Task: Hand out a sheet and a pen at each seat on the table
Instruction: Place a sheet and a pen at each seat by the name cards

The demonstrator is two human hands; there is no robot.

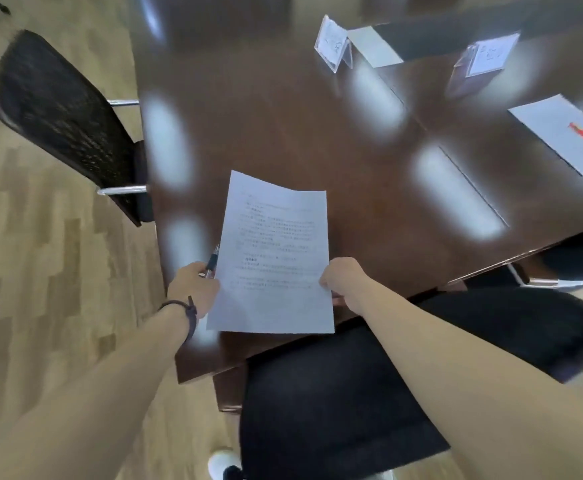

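A printed white sheet (274, 258) is held over the near corner of the dark wooden table (300, 133). My left hand (193, 289) grips the sheet's left edge and also holds a dark pen (211, 261) that points away from me. My right hand (343, 277) pinches the sheet's right edge. Another sheet (569, 133) with a red pen (580, 131) on it lies at the right side of the table. A further white sheet (375, 46) lies at the far side.
Two clear name-card stands (333, 43) (489, 55) sit on the far part of the table. A black mesh chair (65, 112) stands at the left side. A black padded chair (352, 393) is right below my arms. Wood-pattern floor lies to the left.
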